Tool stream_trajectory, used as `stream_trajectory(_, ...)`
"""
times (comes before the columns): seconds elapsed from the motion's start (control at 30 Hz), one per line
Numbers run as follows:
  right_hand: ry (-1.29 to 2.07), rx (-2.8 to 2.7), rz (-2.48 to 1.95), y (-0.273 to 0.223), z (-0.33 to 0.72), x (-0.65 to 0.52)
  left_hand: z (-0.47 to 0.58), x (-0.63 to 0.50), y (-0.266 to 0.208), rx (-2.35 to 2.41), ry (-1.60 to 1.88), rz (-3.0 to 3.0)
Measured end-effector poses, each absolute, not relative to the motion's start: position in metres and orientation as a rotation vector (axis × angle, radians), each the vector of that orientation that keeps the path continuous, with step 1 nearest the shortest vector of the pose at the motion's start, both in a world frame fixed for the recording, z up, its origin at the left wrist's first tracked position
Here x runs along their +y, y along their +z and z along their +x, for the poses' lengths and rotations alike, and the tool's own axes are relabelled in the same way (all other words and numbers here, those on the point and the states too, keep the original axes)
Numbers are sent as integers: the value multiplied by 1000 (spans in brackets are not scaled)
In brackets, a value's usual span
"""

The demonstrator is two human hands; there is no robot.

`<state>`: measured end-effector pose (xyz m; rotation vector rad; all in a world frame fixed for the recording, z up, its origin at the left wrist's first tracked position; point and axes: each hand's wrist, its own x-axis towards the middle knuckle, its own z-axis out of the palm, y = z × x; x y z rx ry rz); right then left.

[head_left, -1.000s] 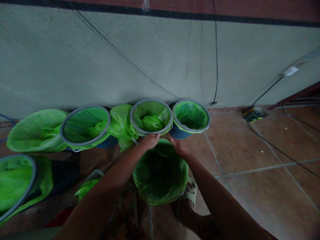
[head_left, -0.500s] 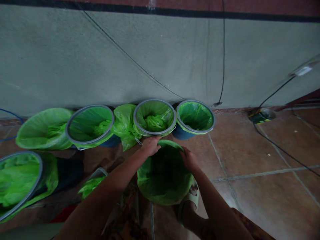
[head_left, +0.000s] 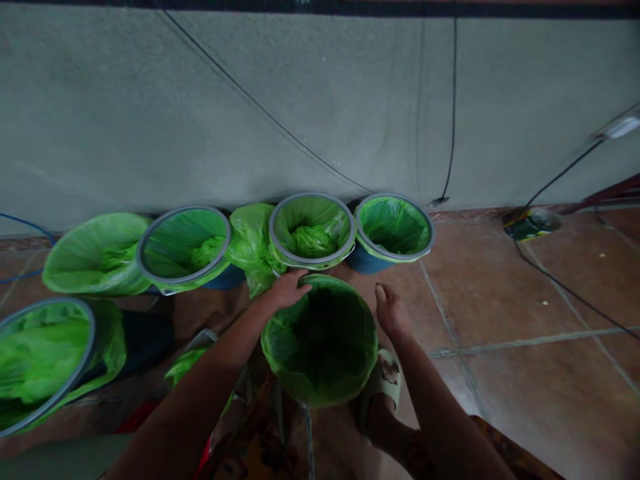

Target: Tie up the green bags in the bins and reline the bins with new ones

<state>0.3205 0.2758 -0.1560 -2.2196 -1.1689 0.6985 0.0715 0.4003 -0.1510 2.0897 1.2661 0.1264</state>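
A trash bin (head_left: 320, 393) stands between my feet, with a thin green bag lining it and folded over its rim. My left hand (head_left: 290, 290) grips the far left part of that rim, thumb inside and fingers outside. Just right of the bin, my right hand (head_left: 393, 310) hovers apart from the rim, its fingers loosely bent and holding nothing. Beyond the hands are two lined bins with grey rings: one holds a bunched green bag (head_left: 313, 241), and the other is a blue bin (head_left: 370, 261). Shadow hides the bottom of the bin before me.
More lined bins line the wall at left, including a ringed bin (head_left: 183, 247) and one without a ring (head_left: 95, 253). Another bin (head_left: 47, 363) lies tilted at lower left. A green bag (head_left: 253, 243) slumps between bins. A black cable (head_left: 575, 287) crosses the floor at right.
My right hand has let go of the bin's rim and moved off to the right. My left hand stays on the rim, slightly further left. The view has tilted down a little.
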Motion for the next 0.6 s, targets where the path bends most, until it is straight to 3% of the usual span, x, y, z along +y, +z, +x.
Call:
stream_trajectory(0.23,1045,-1610,-1868,-178,316,338,76,391,-157,1237,333,2168)
stream_trajectory(0.4,1017,-1752,-1707,-189,310,322,69,383,-164,1089,536,2450)
stream_trajectory(0.6,911,-1826,-1733,-186,312,306,52,373,-165,1123,283,2557)
